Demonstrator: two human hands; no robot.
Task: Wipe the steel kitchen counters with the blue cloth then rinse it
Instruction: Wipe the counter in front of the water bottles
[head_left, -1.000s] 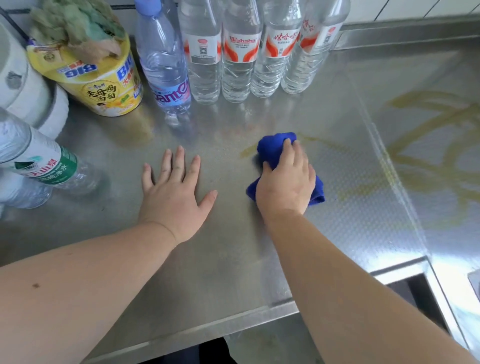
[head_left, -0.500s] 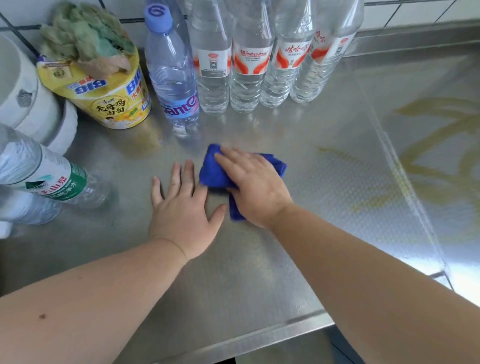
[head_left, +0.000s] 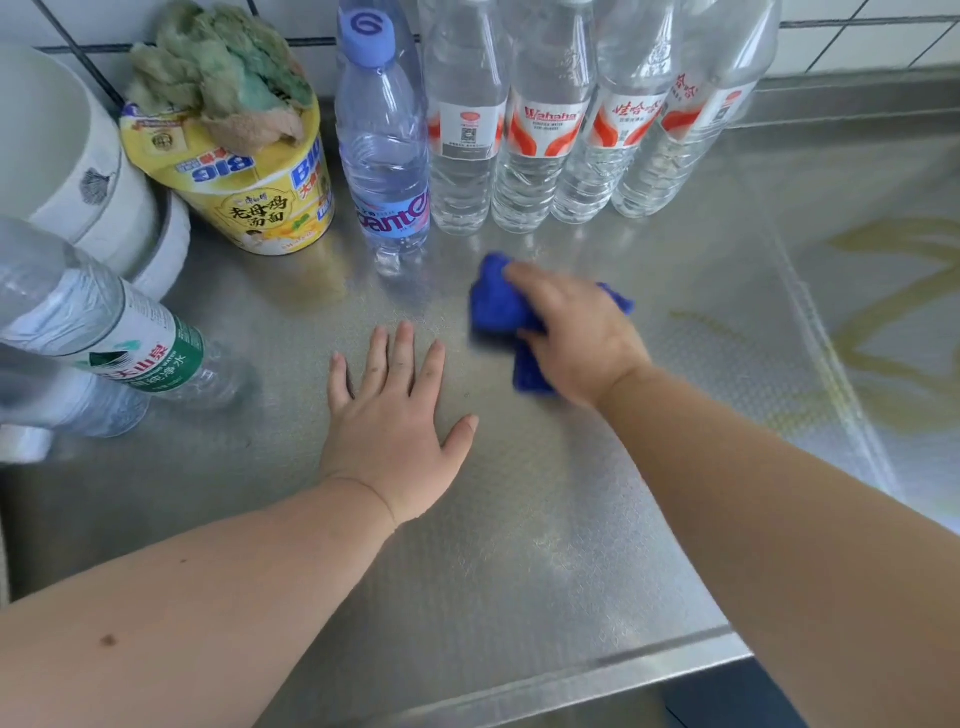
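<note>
The blue cloth (head_left: 501, 306) was seen bunched on the steel counter (head_left: 519, 545), a little above the middle of the view, in front of the row of clear water bottles (head_left: 545, 156). It was pressed down under the right hand (head_left: 576, 338), whose fingers were laid over it toward ten o'clock; the hand was blurred, so whether the fingers were curled into the fabric or only laid flat on it could not be told. The left hand (head_left: 395, 421) was rested palm down on the counter just beside the cloth, at its seven o'clock, with fingers straight and spread, thumb out, and nothing grasped. Yellowish streaks (head_left: 878, 332) were visible on the steel at three o'clock from the cloth. A blue-capped bottle (head_left: 384, 156) was stood at eleven o'clock from the cloth, with a yellow noodle tub (head_left: 249, 192) further left, topped by a greenish rag (head_left: 223, 78). A green-labelled bottle (head_left: 104, 332) was seen at the left edge, near white bowls (head_left: 78, 171).
</note>
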